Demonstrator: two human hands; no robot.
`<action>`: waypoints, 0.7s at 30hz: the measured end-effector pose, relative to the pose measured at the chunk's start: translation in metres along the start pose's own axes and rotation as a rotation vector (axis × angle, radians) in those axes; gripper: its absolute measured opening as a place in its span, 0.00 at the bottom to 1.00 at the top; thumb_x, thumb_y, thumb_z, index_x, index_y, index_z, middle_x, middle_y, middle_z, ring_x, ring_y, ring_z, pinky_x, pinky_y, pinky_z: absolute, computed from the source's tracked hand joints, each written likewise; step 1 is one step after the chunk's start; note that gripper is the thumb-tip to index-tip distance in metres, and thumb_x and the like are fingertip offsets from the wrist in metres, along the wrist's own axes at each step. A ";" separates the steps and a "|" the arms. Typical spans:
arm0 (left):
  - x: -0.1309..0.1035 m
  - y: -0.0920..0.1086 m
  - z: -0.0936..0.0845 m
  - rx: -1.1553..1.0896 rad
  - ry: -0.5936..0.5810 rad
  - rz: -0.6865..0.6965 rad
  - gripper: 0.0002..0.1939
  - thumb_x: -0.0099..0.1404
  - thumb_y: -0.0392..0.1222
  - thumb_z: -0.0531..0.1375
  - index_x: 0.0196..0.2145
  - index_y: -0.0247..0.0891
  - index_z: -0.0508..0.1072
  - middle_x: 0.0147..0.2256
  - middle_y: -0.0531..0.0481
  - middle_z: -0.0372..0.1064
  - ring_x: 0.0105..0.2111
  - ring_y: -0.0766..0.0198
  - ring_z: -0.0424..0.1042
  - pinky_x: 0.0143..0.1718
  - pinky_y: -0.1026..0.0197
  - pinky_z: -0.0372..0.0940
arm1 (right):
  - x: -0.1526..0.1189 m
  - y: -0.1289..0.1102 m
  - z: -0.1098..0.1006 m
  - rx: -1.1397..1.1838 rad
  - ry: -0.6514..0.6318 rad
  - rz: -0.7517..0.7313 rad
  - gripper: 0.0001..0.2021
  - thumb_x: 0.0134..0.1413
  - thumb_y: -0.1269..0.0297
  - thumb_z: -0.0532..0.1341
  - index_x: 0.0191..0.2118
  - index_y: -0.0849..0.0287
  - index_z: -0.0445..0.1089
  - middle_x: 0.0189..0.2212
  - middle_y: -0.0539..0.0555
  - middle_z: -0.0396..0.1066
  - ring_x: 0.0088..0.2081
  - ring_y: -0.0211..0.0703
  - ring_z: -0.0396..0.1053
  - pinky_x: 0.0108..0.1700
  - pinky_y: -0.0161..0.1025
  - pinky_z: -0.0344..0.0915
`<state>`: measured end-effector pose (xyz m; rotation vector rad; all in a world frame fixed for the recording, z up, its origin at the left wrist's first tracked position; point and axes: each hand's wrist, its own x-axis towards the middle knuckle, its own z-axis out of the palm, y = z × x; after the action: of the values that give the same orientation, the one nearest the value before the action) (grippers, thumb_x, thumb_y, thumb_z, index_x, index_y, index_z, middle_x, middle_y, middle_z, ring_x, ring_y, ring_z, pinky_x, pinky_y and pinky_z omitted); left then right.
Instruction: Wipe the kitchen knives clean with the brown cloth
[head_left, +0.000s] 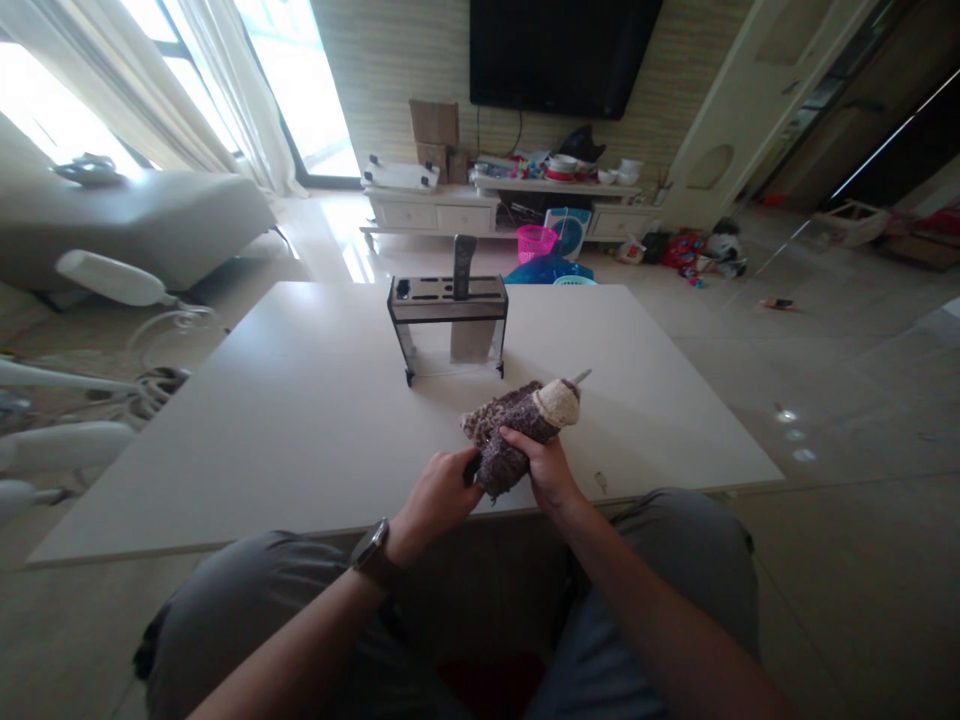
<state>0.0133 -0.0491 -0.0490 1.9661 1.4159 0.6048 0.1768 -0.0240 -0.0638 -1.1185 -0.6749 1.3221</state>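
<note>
at the far left, white, rounded, elongated pads [112,278] with curled metal fittings are seen beside the surface, and behind them a long grey padded seat [135,225] is set near the bright window. the broad, white, smooth surface [300,430] is spread across the middle of the view. on the left wrist a dark, square-faced watch [370,547] is worn. by the left hand [441,492], at the near edge of the surface, the dark handle of a knife [472,468] is gripped; its fingers are curled in, with little gap left.

farther back on the surface, a black-and-grey knife stand [420,308] with clear, see-through sides is placed upright; in its slotted top a broad-bladed knife with a dark grey handle [463,268] is held upright, its blade visible below.

to the right, a shaggy brown-and-beige cloth [517,452] is wrapped around the held knife, whose middle is hidden, and from the cloth's far end a narrow grey blade tip [583,377] is exposed. the cloth is clasped by the right hand [551,468], the thumb laid over it and the other fingers mostly concealed beneath, so their exact spread cannot be told. beyond the surface, a pink mesh basket [535,243] is seen below a wall-mounted black television [562,55].
</note>
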 end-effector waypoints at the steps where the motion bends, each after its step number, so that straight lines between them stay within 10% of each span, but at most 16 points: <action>1: 0.000 0.000 0.000 0.000 -0.001 0.000 0.04 0.62 0.36 0.59 0.32 0.37 0.75 0.28 0.46 0.76 0.25 0.66 0.68 0.29 0.64 0.54 | 0.000 0.000 0.000 0.001 0.003 0.002 0.21 0.33 0.63 0.77 0.40 0.59 0.79 0.40 0.54 0.82 0.45 0.53 0.78 0.53 0.49 0.72; 21: -0.002 0.002 -0.002 0.000 -0.011 -0.007 0.06 0.62 0.35 0.58 0.34 0.37 0.76 0.29 0.45 0.77 0.25 0.65 0.68 0.29 0.63 0.55 | -0.001 -0.002 0.001 -0.002 0.000 0.017 0.21 0.34 0.63 0.77 0.39 0.59 0.79 0.41 0.54 0.82 0.44 0.52 0.78 0.53 0.50 0.72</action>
<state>0.0130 -0.0509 -0.0458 1.9611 1.4157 0.5897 0.1763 -0.0249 -0.0613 -1.1278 -0.6681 1.3357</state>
